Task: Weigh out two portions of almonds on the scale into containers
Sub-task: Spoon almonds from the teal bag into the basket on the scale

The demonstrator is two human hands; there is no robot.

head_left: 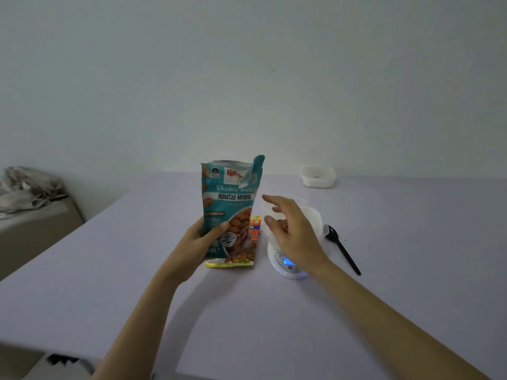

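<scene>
- 1 bag of roasted almonds point(233, 198), teal, stands upright above the table point(137, 256) with its top torn open and 1 torn flap sticking up at the right corner.
- 2 hands are in view. The left hand point(204, 237) grips the bag's lower left part, thumb across the front and fingers wrapped behind.
- The right hand point(295, 229) hovers over the scale, forefinger stretched toward the bag and the other fingers loosely bent. Whether it has hold of anything I cannot tell.
- 2 containers: 1 clear container point(311, 218) sits on the scale, mostly hidden by the right hand; 1 white container point(318, 183) stands well apart at the far edge of the table.
- A few brown almonds point(282, 224) show just under the right hand's fingers. They may lie in the clear container or in the fingers; the view does not settle it.
- What the white container holds is too small to make out.
- 1 white scale point(288, 266), just right of the bag, has a lit blue display on its near side; the figures cannot be read.
- 1 black spoon point(344, 250) lies on the table just right of the scale, bowl end near the clear container.
- 1 yellow and orange packet point(255, 229) lies flat behind the bag, between the bag and the scale.
- 1 heap of pale cloth point(27, 187) lies off the table at the far left.
</scene>
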